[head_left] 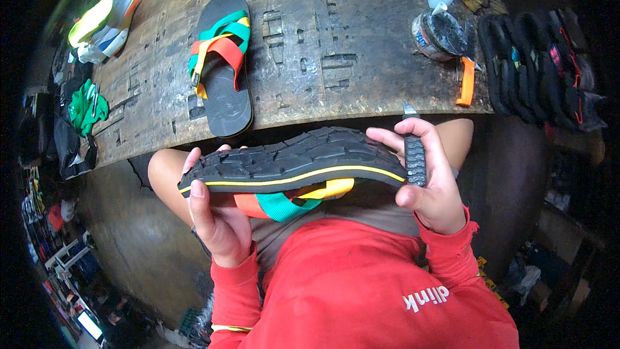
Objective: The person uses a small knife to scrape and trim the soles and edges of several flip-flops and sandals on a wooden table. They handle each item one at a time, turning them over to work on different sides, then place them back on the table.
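We've got the sandal [290,165] flipped tread-up between both hands over our lap, probably to reach the sole edge: left hand [216,220] fingers grip the heel, right hand [433,184] fingers clamp toe plus knife [414,155].

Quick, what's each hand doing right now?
Left hand: closed on the upturned sandal's end.
Right hand: closed on a knife and the other end.

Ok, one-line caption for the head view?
Both hands hold a black treaded sandal sole-up; right hand also grips a black-handled knife.
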{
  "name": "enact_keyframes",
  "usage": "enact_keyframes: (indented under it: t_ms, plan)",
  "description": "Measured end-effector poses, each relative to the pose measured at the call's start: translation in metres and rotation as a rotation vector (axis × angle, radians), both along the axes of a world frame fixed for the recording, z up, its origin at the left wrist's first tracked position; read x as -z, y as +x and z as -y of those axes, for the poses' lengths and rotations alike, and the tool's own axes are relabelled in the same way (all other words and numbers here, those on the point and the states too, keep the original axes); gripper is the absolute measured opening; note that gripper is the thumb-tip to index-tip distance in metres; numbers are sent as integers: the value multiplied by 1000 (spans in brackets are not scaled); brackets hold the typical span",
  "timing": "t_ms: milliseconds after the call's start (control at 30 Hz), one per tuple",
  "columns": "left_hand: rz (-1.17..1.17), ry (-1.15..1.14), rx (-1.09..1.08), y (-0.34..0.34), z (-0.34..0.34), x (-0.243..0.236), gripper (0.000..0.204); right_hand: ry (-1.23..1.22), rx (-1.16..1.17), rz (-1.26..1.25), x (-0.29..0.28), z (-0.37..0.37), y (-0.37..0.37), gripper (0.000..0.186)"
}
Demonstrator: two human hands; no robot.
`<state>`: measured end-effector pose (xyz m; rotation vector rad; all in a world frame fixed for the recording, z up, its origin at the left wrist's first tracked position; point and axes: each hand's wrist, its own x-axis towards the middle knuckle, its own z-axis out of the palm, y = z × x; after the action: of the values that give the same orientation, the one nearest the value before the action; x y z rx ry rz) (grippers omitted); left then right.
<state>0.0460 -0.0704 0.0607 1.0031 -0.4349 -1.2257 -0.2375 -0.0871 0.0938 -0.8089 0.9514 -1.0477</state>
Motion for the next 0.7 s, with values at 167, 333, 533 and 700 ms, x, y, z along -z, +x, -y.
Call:
enact_keyframes:
  t_ms: [167, 333, 533, 700]
  plan:
    - [-10, -27, 0, -1, 3, -5, 61, 108, 63, 232, -5, 0, -3, 98]
    - [69, 3, -9, -6, 4, -9, 65, 135, 154, 129, -9, 0, 7, 95]
    - [119, -43, 12, -17, 4, -8, 69, 14, 222, -180, 5, -3, 28, 78]
    - [64, -47, 29, -20, 8, -11, 74, -14, 227, -216, 6, 0, 28, 70]
